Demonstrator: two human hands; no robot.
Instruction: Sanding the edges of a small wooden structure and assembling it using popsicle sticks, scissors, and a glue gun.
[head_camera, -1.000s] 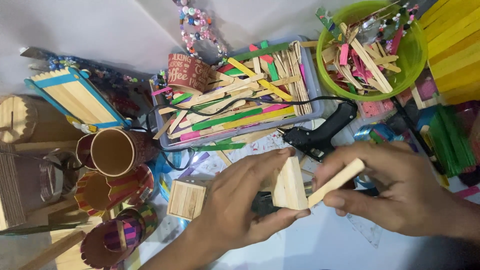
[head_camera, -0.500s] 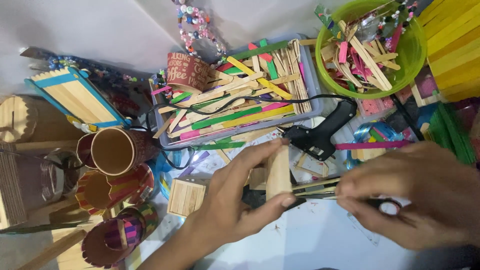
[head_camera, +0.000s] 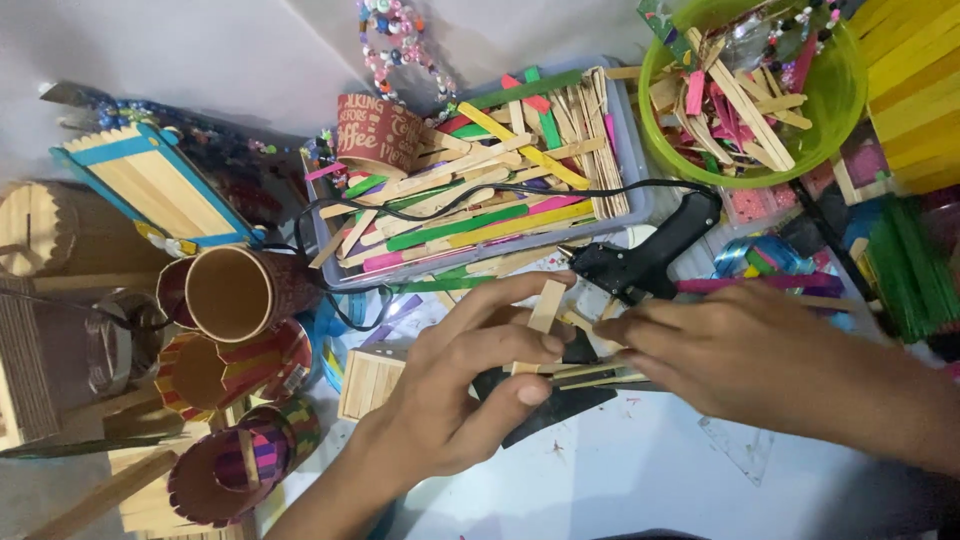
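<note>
My left hand (head_camera: 450, 385) pinches a small panel of glued plain wooden sticks (head_camera: 546, 308), held on edge at the centre. My right hand (head_camera: 745, 350) comes in from the right, its fingertips on thin wooden sticks (head_camera: 590, 375) lying flat just beside the panel. A black glue gun (head_camera: 650, 258) lies right behind both hands, its cord looping left over the tray.
A grey tray (head_camera: 625, 150) of coloured and plain craft sticks sits behind. A green bowl (head_camera: 845, 105) of sticks is at the top right. Paper cups (head_camera: 235, 295) and stick-covered holders stand at the left. A small stick square (head_camera: 368, 383) lies by my left wrist.
My left hand has turned the stick panel from flat to on edge. My right hand let go of the plain stick it held and dropped down to the sticks on the table.
</note>
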